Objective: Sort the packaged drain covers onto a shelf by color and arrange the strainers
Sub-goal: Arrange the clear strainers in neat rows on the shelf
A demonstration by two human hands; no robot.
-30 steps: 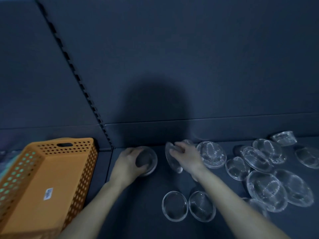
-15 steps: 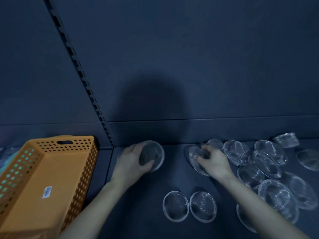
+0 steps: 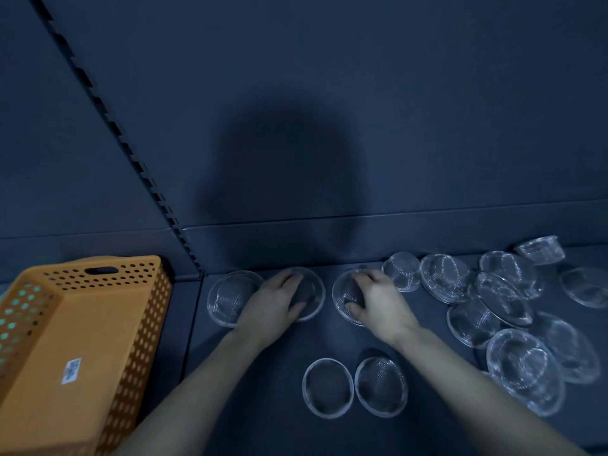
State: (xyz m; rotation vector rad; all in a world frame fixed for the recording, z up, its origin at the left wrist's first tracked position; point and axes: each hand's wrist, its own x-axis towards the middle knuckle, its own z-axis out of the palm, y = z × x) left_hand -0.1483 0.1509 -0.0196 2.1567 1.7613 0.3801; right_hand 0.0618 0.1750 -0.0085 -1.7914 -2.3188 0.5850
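Clear mesh sink strainers lie on a dark shelf (image 3: pixel 263 406). One strainer (image 3: pixel 230 299) sits at the back left corner. Beside it on the right, my left hand (image 3: pixel 279 302) covers and grips a second strainer (image 3: pixel 312 291), fingers over its dome and thumb at the near rim. My right hand (image 3: pixel 375 302) holds a third strainer (image 3: pixel 343 299) down on the shelf, fingers curled over its top. Two more strainers (image 3: pixel 327 388) (image 3: pixel 381 386) lie side by side nearer to me. No coloured drain cover packages are in sight.
A loose pile of several strainers (image 3: pixel 493 301) spreads over the shelf's right side. An orange perforated basket (image 3: pixel 82 340) stands on the left, past a slotted shelf upright (image 3: pixel 138 166). The dark back panel (image 3: pixel 362 110) rises behind the row.
My right hand has laid its tilted strainer flat in the back row, close to my left hand. A strainer now lies uncovered to the left of my left hand.
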